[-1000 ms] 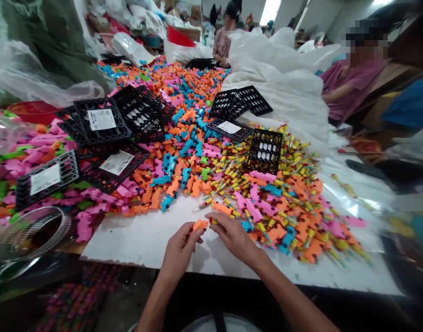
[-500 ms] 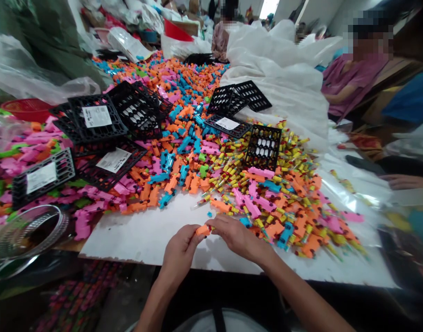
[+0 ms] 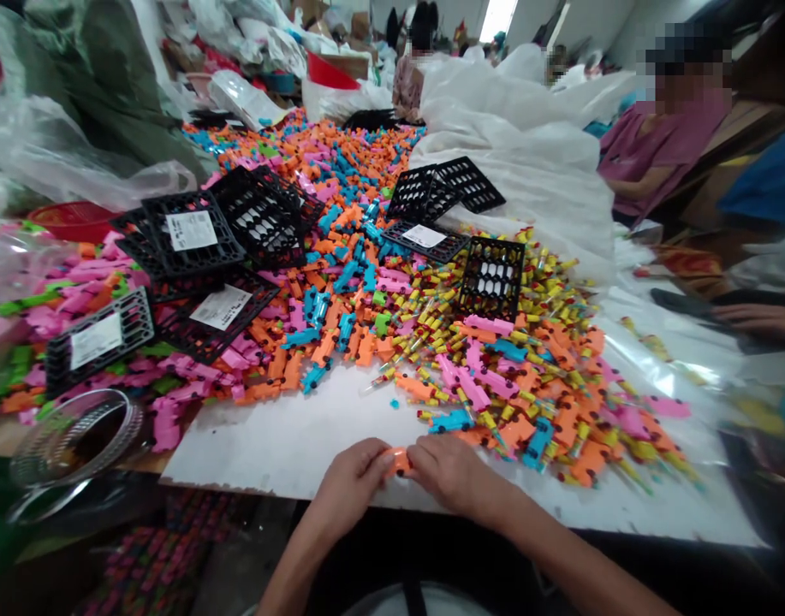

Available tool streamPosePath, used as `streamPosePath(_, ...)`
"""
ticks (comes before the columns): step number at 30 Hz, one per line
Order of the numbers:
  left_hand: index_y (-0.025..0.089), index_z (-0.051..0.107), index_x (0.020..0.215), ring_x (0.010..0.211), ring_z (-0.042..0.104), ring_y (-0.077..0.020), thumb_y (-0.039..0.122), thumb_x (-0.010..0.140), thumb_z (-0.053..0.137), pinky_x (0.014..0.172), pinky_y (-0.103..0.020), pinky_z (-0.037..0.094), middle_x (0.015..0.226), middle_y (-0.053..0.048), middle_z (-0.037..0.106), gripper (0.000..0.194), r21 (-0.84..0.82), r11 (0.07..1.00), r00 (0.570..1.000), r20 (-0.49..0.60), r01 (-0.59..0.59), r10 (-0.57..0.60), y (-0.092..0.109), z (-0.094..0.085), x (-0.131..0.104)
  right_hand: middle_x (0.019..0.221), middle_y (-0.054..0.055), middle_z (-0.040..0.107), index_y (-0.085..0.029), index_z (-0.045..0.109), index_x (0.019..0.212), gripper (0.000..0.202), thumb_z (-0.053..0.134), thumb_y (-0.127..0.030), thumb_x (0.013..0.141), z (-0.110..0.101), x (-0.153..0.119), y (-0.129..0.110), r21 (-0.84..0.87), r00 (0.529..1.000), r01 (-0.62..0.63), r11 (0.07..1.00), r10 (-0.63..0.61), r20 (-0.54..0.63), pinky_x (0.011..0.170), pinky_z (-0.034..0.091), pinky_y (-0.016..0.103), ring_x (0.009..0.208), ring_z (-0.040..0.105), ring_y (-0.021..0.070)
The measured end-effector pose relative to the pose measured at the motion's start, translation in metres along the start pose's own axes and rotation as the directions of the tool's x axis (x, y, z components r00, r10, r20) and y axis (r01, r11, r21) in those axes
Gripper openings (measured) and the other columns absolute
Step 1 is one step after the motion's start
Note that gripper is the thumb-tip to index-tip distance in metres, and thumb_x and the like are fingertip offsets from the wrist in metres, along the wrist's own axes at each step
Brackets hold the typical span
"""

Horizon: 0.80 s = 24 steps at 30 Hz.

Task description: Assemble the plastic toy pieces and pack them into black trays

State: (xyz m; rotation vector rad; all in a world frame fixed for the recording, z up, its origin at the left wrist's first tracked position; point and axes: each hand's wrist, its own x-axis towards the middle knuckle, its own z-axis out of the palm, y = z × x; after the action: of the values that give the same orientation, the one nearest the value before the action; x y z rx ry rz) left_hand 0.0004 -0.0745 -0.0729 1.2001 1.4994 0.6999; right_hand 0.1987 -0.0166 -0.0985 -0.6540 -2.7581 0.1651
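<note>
Between my two hands, just above the front of the white board (image 3: pixel 270 445), is an orange toy car (image 3: pixel 400 462). My left hand (image 3: pixel 355 473) pinches its left end with thumb and fingers. On the other end, the fingers of my right hand (image 3: pixel 453 470) are closed, covering part of the car. Right of my hands lies a heap of orange, pink and blue toy cars, among them a blue toy car (image 3: pixel 452 421). Yellow-capped clear tubes (image 3: pixel 424 321) are piled behind and among these cars.
Black plastic trays (image 3: pixel 193 231) with white labels lie on the coloured cars at left, and more black trays (image 3: pixel 491 278) at centre right. A clear plastic jug (image 3: pixel 77 445) stands at the left edge. A person in a pink top (image 3: pixel 662 154) sits at right.
My hands have come closer together and nearer the board's front edge, both still on the orange car. My right fingers now cover its right end. The view has shifted slightly.
</note>
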Motion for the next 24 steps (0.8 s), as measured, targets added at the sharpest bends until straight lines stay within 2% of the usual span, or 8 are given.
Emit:
streamPosePath(2,0.021,0.062,0.102,0.083,0.059,-0.0184,0.049,0.086,0.044,0.078,-0.032,0.048,0.092,-0.006,0.066,0.037,0.135,0.981,0.969,-0.182,-0.142,0.165,0.006,-0.014,0.011,0.071,0.003,0.06,-0.018,0.06,0.086,0.025,0.039,-0.025,0.098,-0.023,-0.006,0.024,-0.075,0.986,-0.109,0.991,0.099,-0.134,0.062,0.037,0.029,0.066,0.053,0.0167)
streamPosePath(4,0.02,0.057,0.115,0.095,0.06,-0.0211,0.044,0.088,0.043,0.086,-0.036,0.048,0.108,-0.01,0.064,0.039,0.32,0.933,0.862,-0.412,-0.165,0.294,0.008,-0.032,0.027,0.085,0.009,0.064,-0.017,0.062,0.101,0.022,0.045,-0.03,0.096,-0.05,-0.011,0.05,-0.168,0.912,-0.321,0.932,0.256,-0.321,0.074,0.041,0.033,0.082,0.056,0.0211)
streamPosePath(6,0.015,0.056,0.116,0.104,0.058,-0.0261,0.037,0.091,0.041,0.091,-0.041,0.047,0.113,-0.015,0.061,0.037,0.546,0.837,0.756,-0.563,0.035,0.335,0.006,-0.049,0.044,0.11,0.016,0.062,-0.014,0.058,0.119,0.034,0.053,-0.034,0.092,-0.071,-0.011,0.066,-0.206,0.775,-0.546,0.812,0.396,-0.493,0.089,0.039,0.044,0.105,0.052,0.03)
streamPosePath(8,0.01,0.057,0.112,0.107,0.055,-0.0323,0.03,0.09,0.043,0.091,-0.045,0.045,0.111,-0.019,0.061,0.032,0.67,0.691,0.718,-0.619,0.272,0.318,0.0,-0.058,0.057,0.122,0.02,0.056,-0.013,0.053,0.128,0.039,0.05,-0.029,0.093,-0.073,-0.001,0.065,-0.157,0.729,-0.6,0.785,0.455,-0.511,0.095,0.036,0.052,0.115,0.047,0.0341)
streamPosePath(11,0.01,0.06,0.102,0.097,0.057,-0.0342,0.022,0.087,0.046,0.083,-0.046,0.045,0.1,-0.019,0.062,0.023,0.729,0.578,0.746,-0.602,0.367,0.285,-0.008,-0.054,0.061,0.114,0.013,0.061,-0.021,0.057,0.124,0.033,0.044,-0.019,0.094,-0.04,0.034,0.041,-0.033,0.872,-0.412,0.911,0.383,-0.305,0.089,0.043,0.042,0.104,0.054,0.0265)
streamPosePath(13,0.012,0.061,0.095,0.092,0.058,-0.0319,0.017,0.087,0.044,0.08,-0.044,0.045,0.094,-0.017,0.062,0.019,0.759,0.558,0.774,-0.559,0.335,0.297,-0.012,-0.046,0.052,0.105,0.011,0.063,-0.023,0.06,0.117,0.026,0.051,-0.021,0.093,-0.008,0.063,0.023,0.002,0.914,-0.357,0.934,0.349,-0.208,0.083,0.046,0.036,0.096,0.056,0.0237)
streamPosePath(18,0.018,0.059,0.092,0.083,0.057,-0.0258,0.018,0.083,0.054,0.075,-0.037,0.044,0.086,-0.008,0.062,0.01,0.806,0.546,0.841,-0.445,0.227,0.308,-0.024,-0.033,0.018,0.093,0.014,0.061,-0.017,0.062,0.094,0.026,0.06,-0.042,0.088,0.041,0.101,0.008,-0.025,0.937,-0.348,0.937,0.347,-0.038,0.083,0.044,0.042,0.093,0.054,0.0277)
streamPosePath(24,0.015,0.058,0.105,0.095,0.055,-0.0294,0.026,0.08,0.064,0.084,-0.042,0.044,0.097,-0.011,0.065,0.028,0.745,0.639,0.813,-0.486,0.193,0.321,-0.031,-0.032,0.022,0.094,0.01,0.061,-0.017,0.058,0.099,0.012,0.053,-0.013,0.09,0.043,0.092,0.015,0.031,0.941,-0.336,0.941,0.337,-0.027,0.08,0.046,0.035,0.092,0.055,0.0235)
